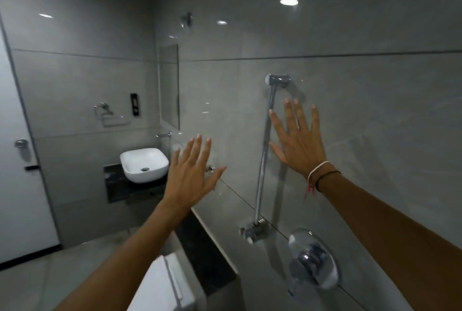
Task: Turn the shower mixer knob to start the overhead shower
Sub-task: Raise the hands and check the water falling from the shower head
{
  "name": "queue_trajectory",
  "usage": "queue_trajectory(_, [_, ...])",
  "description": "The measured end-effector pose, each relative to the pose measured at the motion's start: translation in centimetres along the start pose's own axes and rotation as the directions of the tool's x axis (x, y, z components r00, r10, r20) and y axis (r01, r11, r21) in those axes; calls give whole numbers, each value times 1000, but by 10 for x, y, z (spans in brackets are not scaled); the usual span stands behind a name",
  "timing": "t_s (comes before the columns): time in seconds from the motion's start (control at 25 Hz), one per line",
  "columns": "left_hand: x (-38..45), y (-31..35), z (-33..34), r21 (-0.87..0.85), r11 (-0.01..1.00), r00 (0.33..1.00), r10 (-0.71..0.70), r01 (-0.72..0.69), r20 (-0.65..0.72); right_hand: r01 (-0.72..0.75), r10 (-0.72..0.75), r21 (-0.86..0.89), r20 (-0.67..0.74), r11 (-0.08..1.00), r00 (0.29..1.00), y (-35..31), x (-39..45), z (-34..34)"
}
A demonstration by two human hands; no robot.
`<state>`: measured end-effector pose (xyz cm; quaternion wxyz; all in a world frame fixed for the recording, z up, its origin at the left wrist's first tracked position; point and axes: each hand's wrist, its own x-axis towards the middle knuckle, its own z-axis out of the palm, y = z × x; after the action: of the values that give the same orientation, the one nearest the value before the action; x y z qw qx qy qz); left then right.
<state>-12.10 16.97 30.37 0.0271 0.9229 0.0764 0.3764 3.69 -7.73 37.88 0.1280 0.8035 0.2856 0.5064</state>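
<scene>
Both our hands are raised with fingers spread, and they grasp nothing. The left hand (191, 175) is in the air in front of the far sink (143, 164), and the right hand (298, 140) is up beside the chrome rail (265, 145) on the wall; we cannot tell if its palm touches the tile. The knob (311, 258) sits low on the right wall, near us, in the middle of a round chrome plate (325, 280), just below and to the right of the lower rail bracket (251, 230). From the right hand it lies well below, a little toward us, so we judge that hand the nearer one: it must come down along the wall. The knob sticks out from the wall, so its turning axis probably points into the room. The picture is blurred there and we cannot read any brand or marking. A shower fitting (186, 19) shows high in the far corner.
</scene>
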Motion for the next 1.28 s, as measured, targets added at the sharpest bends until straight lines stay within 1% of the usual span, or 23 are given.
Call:
queue_trajectory(0.12, [1,-56,-70,165,984,985,-45,73,-168,25,-12,119,-110,993,994,-47,58,-25])
queue_trajectory(0.24, [-8,-102,-136,346,927,960,-49,147,-277,52,-4,230,-206,972,979,-91,105,-53])
queue_trajectory(0.36, [-30,-140,-201,526,808,939,-89,263,-333,106,-6,322,-297,941,955,-138,147,-87])
queue_trajectory(0.44, [-49,-158,-241,601,727,923,-119,333,-367,142,-8,370,-341,918,940,-168,169,-113])
queue_trajectory(0.52, [-69,-169,-277,648,654,907,-151,390,-394,187,-16,414,-383,891,924,-196,187,-139])
queue_trajectory(0.72, [-111,-181,-353,746,479,880,-150,463,-451,263,8,492,-483,830,876,-253,215,-198])
queue_trajectory(0.84, [-131,-179,-391,777,378,862,-162,503,-480,296,26,510,-532,808,846,-279,226,-234])
queue_trajectory(0.96, [-145,-174,-419,789,305,846,-170,533,-505,324,65,546,-575,772,815,-298,233,-265])
queue_trajectory(1.08, [-158,-168,-444,800,256,840,-159,543,-519,354,95,583,-601,731,794,-311,236,-292])
queue_trajectory(1.28, [-178,-161,-475,813,171,828,-188,557,-528,376,119,613,-613,695,781,-329,237,-320])
